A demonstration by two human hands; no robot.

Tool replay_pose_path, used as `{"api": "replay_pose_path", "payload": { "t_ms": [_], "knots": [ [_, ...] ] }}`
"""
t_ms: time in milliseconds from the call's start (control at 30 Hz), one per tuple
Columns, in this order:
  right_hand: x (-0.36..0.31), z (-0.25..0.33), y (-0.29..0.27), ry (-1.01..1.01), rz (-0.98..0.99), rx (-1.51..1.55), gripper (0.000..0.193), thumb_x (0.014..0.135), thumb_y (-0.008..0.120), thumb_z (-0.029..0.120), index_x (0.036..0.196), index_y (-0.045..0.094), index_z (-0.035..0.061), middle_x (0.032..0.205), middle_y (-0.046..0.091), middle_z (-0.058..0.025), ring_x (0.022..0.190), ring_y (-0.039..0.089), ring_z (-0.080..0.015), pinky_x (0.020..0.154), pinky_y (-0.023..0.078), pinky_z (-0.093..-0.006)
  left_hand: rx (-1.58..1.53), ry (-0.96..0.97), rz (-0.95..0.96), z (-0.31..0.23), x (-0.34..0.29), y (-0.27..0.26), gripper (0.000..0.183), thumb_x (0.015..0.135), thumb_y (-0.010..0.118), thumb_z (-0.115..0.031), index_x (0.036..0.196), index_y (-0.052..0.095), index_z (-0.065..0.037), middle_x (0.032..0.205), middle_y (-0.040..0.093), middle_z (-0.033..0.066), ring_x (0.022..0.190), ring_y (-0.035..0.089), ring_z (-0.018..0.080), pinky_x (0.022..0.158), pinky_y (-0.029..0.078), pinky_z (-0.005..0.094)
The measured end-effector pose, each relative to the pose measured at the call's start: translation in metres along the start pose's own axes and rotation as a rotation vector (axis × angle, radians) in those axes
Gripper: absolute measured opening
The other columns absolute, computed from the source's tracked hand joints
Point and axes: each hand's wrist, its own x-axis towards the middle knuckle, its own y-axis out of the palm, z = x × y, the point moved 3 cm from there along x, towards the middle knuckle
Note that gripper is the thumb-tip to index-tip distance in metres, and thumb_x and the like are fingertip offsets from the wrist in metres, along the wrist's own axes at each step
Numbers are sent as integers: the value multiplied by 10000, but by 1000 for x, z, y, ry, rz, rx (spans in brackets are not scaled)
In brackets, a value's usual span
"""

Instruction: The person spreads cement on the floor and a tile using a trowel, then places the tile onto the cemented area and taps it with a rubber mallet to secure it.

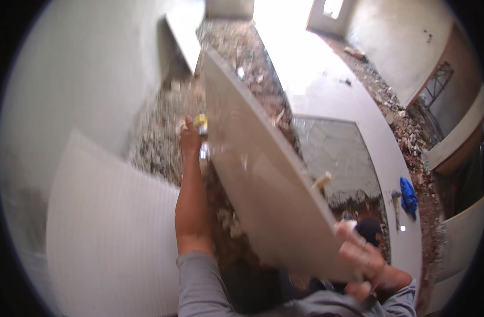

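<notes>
A large beige tile [268,195] stands tilted on edge in front of me, running from the far middle down to my lower right. My left hand [189,136] is closed at its left face, on a yellow and silver handle [201,122] that sits against the tile. Exactly how the fingers wrap this handle is too blurred to tell. At the near end, my right hand [362,259] grips the tile's upper edge, its fingers smeared by motion. Beyond that edge a small light wooden piece [322,180] sticks out.
A ribbed white tile [112,227] leans at my left by the wall [83,79]. Rubble [155,127] covers the ground ahead. Right of me are laid white tiles [310,63], a patch of grey mortar [337,153], a hammer [396,208] and a blue bag [408,197].
</notes>
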Motion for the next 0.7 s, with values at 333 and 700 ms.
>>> {"api": "replay_pose_path", "payload": {
  "t_ms": [333, 700],
  "knots": [
    [81, -21, -41, 597, -146, -851, 638, 875, 561, 396, 1306, 520, -74, 1182, 623, -277, 1077, 629, -311, 949, 458, -363, -2, -401, 368, 261, -304, 31, 803, 864, 573, -589, 1295, 503, 85, 1218, 591, 270, 1198, 541, 382, 983, 423, 442],
    [115, -85, -50, 628, -83, -1044, 455, 942, 507, 375, 890, 634, -58, 664, 617, -142, 586, 590, -161, 577, 474, -329, -111, -736, 438, 278, -346, 71, 839, 847, 548, -641, 1257, 552, 91, 1226, 584, 282, 1165, 559, 393, 974, 423, 458]
  ]
}}
